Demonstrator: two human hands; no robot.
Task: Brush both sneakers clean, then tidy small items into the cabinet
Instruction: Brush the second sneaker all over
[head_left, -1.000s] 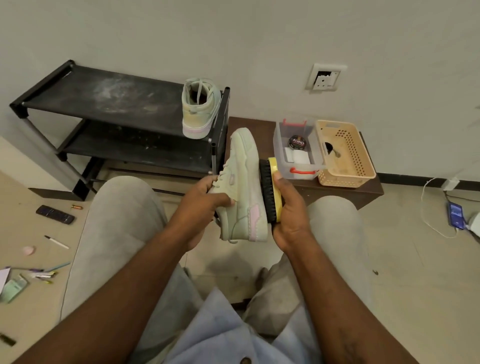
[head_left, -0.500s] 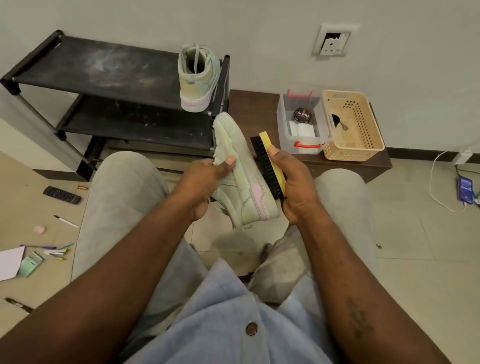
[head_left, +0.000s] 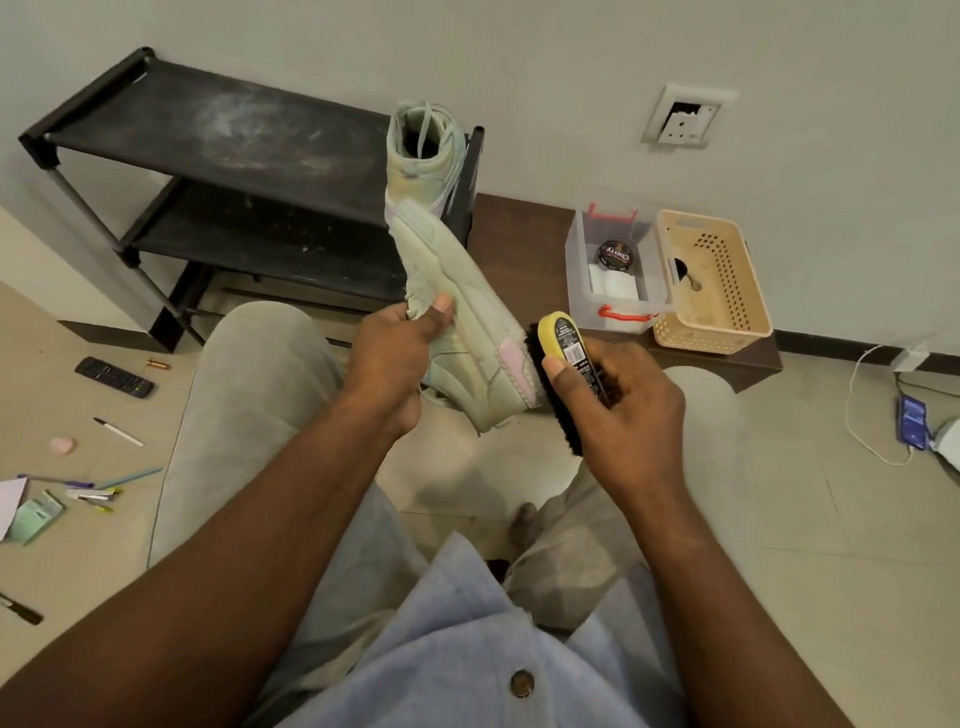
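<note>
Pale green sneaker (head_left: 467, 332) held in the air above the knees, tilted, toe away from the body. Gripped round the middle by left hand (head_left: 395, 358), thumb on the upper. Bristles of the brush (head_left: 561, 338) against the heel end; right hand (head_left: 618, 415) curled round the brush back. On top shelf of black shoe rack (head_left: 234, 135), second sneaker (head_left: 423, 156) upright. On low brown table (head_left: 519, 234), clear box (head_left: 582, 260) and beige basket (head_left: 717, 322) touching.

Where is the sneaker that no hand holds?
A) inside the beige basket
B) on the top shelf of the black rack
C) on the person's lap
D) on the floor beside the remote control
B: the free sneaker stands on the rack's top shelf, at its right end.
</note>
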